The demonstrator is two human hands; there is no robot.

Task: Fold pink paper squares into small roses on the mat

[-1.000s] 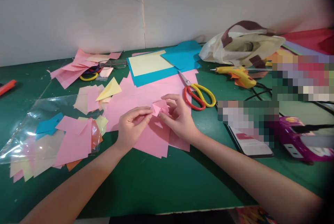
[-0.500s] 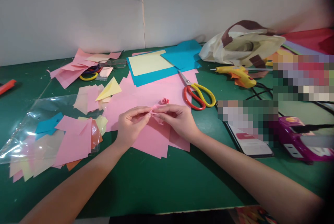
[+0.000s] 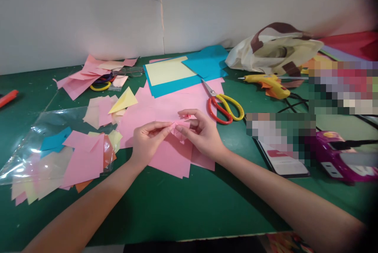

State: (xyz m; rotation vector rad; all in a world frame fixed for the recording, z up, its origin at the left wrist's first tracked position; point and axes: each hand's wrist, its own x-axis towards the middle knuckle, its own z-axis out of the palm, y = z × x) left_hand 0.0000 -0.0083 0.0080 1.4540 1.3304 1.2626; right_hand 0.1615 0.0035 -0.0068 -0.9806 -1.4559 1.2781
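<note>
My left hand [image 3: 147, 143] and my right hand [image 3: 201, 133] meet over a stack of pink paper sheets [image 3: 174, 154] on the green table [image 3: 177, 205]. Between their fingertips they pinch a small folded pink paper piece [image 3: 180, 127], the left hand at its left corner, the right hand curled around its right side. A small crumpled pink shape shows just behind the right fingers.
Red-and-yellow scissors [image 3: 224, 105] lie to the right of my hands. A yellow glue gun [image 3: 267, 83], a cloth bag [image 3: 274, 52], blue and cream sheets [image 3: 180, 70], a plastic bag of paper scraps [image 3: 50, 146] and a purple device [image 3: 339, 154] surround them.
My right hand's fingers have lifted and curled back over the pink piece after closing flat against the left fingertips. The left hand has barely moved.
</note>
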